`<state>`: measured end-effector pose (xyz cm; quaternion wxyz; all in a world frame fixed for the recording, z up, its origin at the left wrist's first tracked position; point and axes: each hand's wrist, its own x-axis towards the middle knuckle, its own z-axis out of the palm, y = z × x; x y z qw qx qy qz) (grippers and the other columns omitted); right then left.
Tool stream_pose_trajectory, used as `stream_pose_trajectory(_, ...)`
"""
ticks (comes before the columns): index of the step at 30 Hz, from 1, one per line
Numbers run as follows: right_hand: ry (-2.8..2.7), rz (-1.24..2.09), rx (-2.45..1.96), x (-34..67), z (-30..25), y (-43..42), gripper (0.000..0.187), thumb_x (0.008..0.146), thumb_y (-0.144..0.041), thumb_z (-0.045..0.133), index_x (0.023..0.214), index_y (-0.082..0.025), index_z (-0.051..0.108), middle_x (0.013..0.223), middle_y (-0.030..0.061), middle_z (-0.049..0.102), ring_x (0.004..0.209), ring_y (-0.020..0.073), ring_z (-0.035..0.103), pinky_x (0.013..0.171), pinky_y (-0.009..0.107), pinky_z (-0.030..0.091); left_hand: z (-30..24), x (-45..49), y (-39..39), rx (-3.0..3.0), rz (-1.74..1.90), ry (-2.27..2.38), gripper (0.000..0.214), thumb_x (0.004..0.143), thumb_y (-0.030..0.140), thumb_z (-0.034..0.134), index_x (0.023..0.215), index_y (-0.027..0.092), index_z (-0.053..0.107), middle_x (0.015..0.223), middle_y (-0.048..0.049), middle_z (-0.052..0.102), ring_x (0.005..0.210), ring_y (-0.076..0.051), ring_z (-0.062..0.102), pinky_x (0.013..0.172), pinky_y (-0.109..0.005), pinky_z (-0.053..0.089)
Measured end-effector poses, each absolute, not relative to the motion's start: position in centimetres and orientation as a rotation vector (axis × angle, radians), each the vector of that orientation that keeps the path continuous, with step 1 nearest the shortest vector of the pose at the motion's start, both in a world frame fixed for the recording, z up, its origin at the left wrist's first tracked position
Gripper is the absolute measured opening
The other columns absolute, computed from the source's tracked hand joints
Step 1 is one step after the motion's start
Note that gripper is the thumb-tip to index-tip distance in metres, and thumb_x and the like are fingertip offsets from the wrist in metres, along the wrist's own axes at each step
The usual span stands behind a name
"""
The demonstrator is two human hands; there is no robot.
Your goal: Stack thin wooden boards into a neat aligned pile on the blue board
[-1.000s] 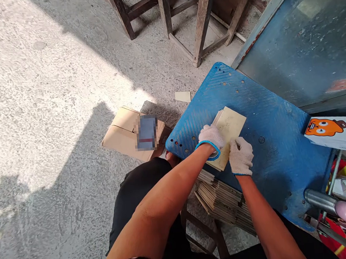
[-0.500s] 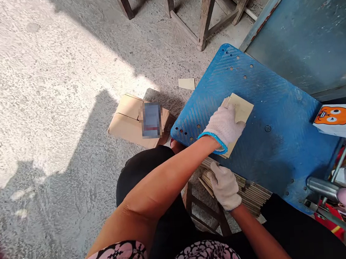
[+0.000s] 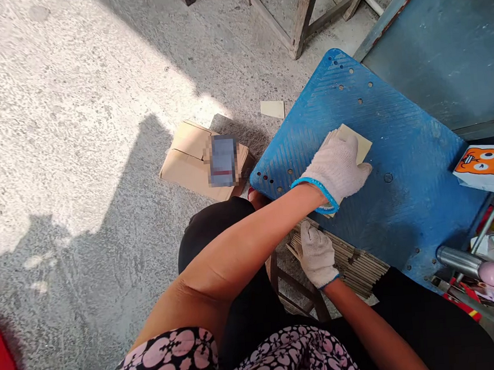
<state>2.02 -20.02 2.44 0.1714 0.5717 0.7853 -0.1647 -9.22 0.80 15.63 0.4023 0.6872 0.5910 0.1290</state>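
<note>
My left hand [image 3: 334, 167], in a white knit glove, lies flat with fingers stretched over a small stack of tan sheets [image 3: 357, 141] on a tilted blue perforated board [image 3: 400, 135]. Only the stack's far corner shows past the glove. My right hand [image 3: 317, 253], also gloved, is down below the board's near edge. Its fingers are curled on the end of a pile of thin tan sheets [image 3: 360, 263] that rests on a wooden frame under the board.
A cardboard box [image 3: 190, 158] and one loose tan sheet [image 3: 272, 109] lie on the concrete floor to the left. Wooden stool legs [image 3: 302, 12] stand behind. A blue metal panel [image 3: 452, 41], a white cartoon-printed box [image 3: 485, 168] and a metal tube [image 3: 457, 260] crowd the right.
My right hand left the stack on the board and dropped to the pile underneath. My left hand slid forward to cover the stack. The view shifted down and left.
</note>
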Motion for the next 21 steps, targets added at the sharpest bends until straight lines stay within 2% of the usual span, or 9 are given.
stream_pose_trajectory(10, 2.189, -0.395, 1.679, 0.8, 2.8, -20.9, 0.064, 0.086, -0.034, 0.059, 0.141, -0.007, 0.043, 0.110, 0.0182, 0.059, 0.098, 0.0279, 0.054, 0.087, 0.041, 0.042, 15.2, -8.6, 0.8, 1.768, 0.303, 1.455, 0.040, 0.089, 0.042, 0.051, 0.118, 0.016, 0.054, 0.119, -0.0126, 0.058, 0.119, -0.031, 0.050, 0.095, -0.041, 0.046)
stream_pose_trajectory(14, 2.164, -0.386, 1.678, 0.7, 2.7, -20.8, 0.062, 0.086, -0.038, 0.059, 0.140, -0.011, 0.044, 0.109, 0.0164, 0.060, 0.098, 0.0275, 0.054, 0.087, 0.042, 0.043, 15.4, -8.5, 0.7, 1.745, 0.289, 1.465, 0.040, 0.088, 0.042, 0.052, 0.119, 0.017, 0.054, 0.119, -0.0115, 0.058, 0.120, -0.031, 0.051, 0.096, -0.041, 0.046)
stream_pose_trajectory(21, 2.158, -0.438, 1.697, 0.6, 2.9, -20.6, 0.064, 0.085, -0.037, 0.061, 0.139, -0.010, 0.042, 0.110, 0.0166, 0.060, 0.096, 0.0285, 0.055, 0.083, 0.043, 0.045, 15.5, -8.4, 0.8, 1.708, 0.261, 1.457, 0.038, 0.088, 0.041, 0.053, 0.117, 0.016, 0.056, 0.118, -0.0119, 0.057, 0.117, -0.030, 0.054, 0.095, -0.038, 0.046)
